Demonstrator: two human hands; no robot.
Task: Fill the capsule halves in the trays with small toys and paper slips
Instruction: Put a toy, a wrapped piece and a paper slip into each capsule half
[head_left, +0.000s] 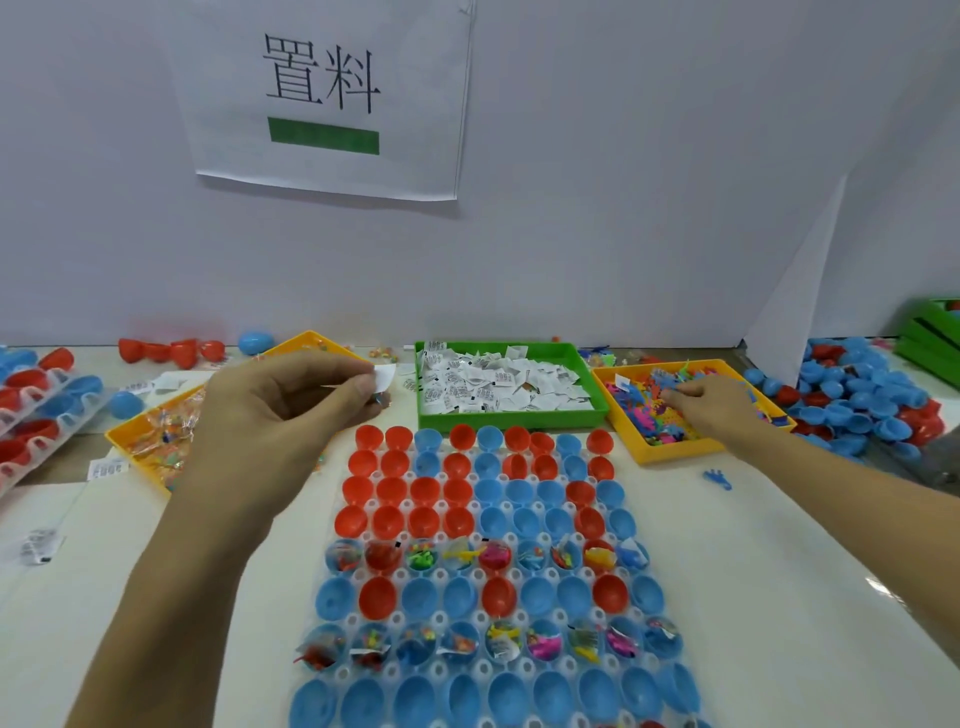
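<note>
White table (779, 597) w/ white wall behind. Left hand (280, 410) raised over capsule tray (483, 571), fingers pinching a paper slip (384, 375). Right hand (711, 408) reaches palm-down into yellow toy bin (660, 452), fingers curled onto small toys (644, 410); grip unclear. Green slip bin (511, 415) between hands.

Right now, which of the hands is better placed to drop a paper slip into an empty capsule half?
Probably the left hand: it pinches a paper slip just beyond the capsule tray. The right hand is down in the yellow toy bin, farther away.
</note>
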